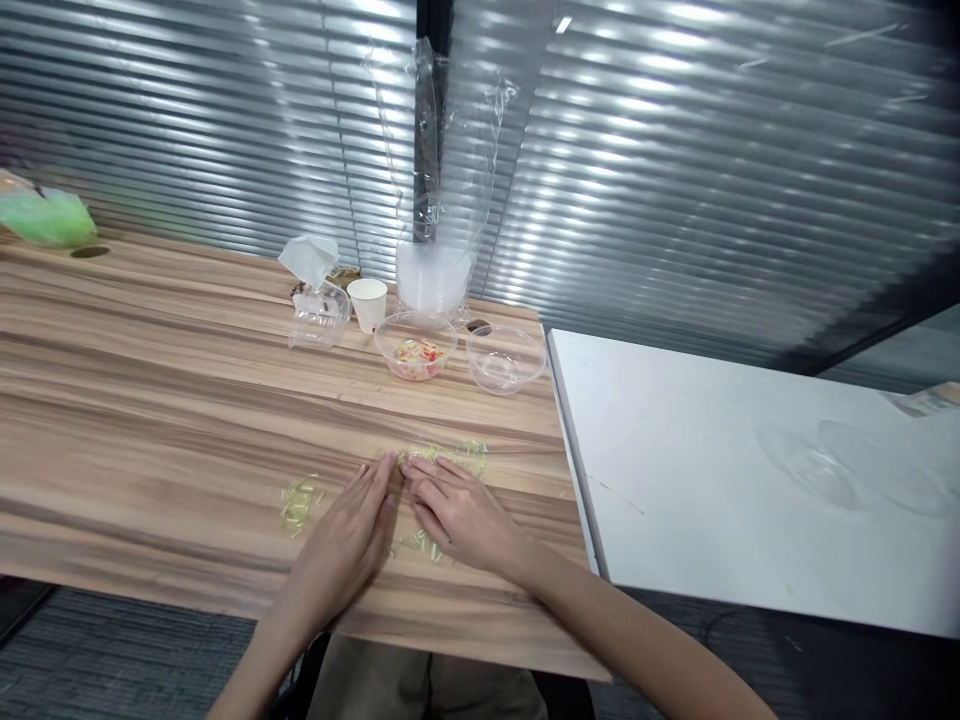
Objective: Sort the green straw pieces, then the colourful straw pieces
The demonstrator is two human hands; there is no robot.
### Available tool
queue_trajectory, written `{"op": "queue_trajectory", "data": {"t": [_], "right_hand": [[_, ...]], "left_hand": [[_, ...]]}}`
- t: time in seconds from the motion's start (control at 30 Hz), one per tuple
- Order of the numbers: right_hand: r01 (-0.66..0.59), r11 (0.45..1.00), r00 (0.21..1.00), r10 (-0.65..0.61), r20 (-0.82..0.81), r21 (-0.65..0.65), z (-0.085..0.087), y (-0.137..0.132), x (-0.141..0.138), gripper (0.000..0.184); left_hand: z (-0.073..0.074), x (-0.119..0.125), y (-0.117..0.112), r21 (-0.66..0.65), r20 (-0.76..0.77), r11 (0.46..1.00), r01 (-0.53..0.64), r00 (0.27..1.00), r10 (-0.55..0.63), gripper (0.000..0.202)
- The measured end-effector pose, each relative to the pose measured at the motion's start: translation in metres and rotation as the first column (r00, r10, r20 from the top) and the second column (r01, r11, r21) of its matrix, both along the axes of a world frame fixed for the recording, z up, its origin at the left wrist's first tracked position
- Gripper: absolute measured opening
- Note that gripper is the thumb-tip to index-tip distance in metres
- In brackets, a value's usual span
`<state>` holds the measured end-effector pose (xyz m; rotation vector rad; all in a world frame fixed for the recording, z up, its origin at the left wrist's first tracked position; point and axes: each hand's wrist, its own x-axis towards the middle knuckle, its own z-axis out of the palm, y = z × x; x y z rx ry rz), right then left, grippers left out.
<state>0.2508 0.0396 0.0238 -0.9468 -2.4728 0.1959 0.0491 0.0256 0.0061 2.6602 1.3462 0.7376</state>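
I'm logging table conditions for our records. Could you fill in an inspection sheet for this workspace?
Surface: brown wood-grain tabletop, beside a white tabletop.
Work things: short, pale yellow-green strips, in separate clusters around the hands.
Clutter: white paper cup; clear plastic bowl holding red and yellow bits; second clear plastic bowl; translucent plastic stack; white tissue; bright green bundle, far left.
Hands: left hand, fingers extended; right hand, palm down by the strips; anything beneath it is hidden.
Cables: nothing seen on the tabletops; too dim underneath to tell.
Surroundings: silver-grey slatted blinds behind; grey floor below.
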Motion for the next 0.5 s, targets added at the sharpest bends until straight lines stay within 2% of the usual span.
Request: {"op": "queue_trajectory", "data": {"t": [0.13, 0.27, 0.5], "right_hand": [[-0.025, 1.0, 1.0, 0.025, 0.007, 0.017, -0.001, 0.0, 0.0, 0.024], [-0.023, 1.0, 1.0, 0.023, -0.012, -0.01, 0.0, 0.001, 0.0, 0.025], [-0.036, 0.997, 0.999, 0.036, -0.001, -0.065, 0.0, 0.001, 0.0, 0.032]], "left_hand": [[-0.003, -0.003, 0.0, 0.001, 0.005, 1.0, -0.022, 1.0, 0.022, 0.056], [-0.002, -0.008, -0.007, -0.079, 0.049, 0.997, -0.025, 0.998, 0.029, 0.054], [0.01, -0.008, -0.04, -0.252, 0.154, 0.967, 0.034, 0.988, 0.005, 0.051]]}}
